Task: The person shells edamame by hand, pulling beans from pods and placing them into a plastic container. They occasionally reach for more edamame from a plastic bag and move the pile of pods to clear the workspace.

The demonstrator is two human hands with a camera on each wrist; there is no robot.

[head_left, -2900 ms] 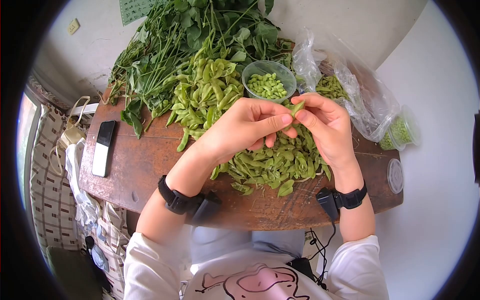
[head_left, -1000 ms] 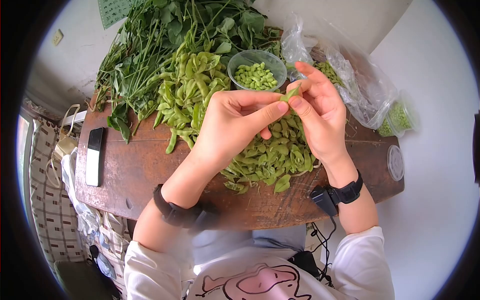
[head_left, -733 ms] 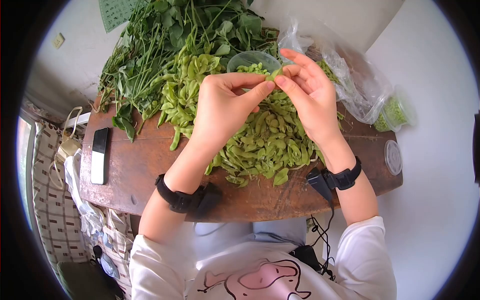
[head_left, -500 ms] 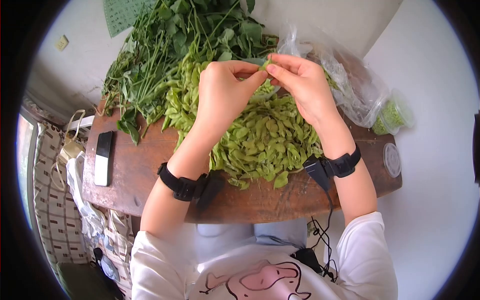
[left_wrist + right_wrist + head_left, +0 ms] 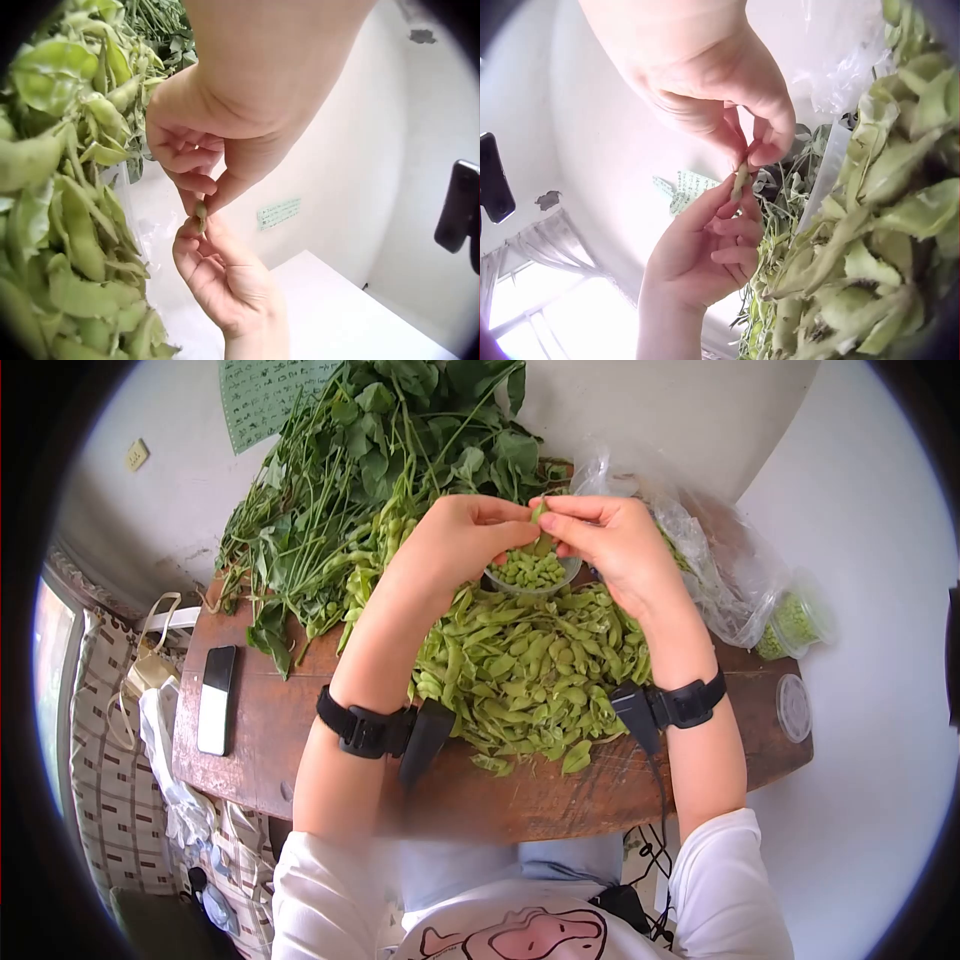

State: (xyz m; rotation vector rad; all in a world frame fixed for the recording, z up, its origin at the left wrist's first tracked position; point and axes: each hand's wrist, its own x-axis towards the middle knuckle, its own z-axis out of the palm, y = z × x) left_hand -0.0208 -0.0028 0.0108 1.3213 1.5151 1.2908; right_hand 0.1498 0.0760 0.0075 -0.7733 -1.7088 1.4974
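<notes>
Worn brown wood forms the tabletop (image 5: 550, 805), its near edge just before the person's lap. A broad heap of green pods (image 5: 530, 680) lies there between the forearms. Beyond it, the left hand (image 5: 465, 540) and right hand (image 5: 610, 545) meet, thumbs and fingers of both pinching one small pod (image 5: 541, 515) held up near a clear bowl (image 5: 520, 591) of shelled beans (image 5: 530, 570). Farther back are a plastic bag (image 5: 720, 580) on the right, leafy stems (image 5: 370, 430), and a green printed sheet (image 5: 270, 400) against the pale wall (image 5: 180, 490).
</notes>
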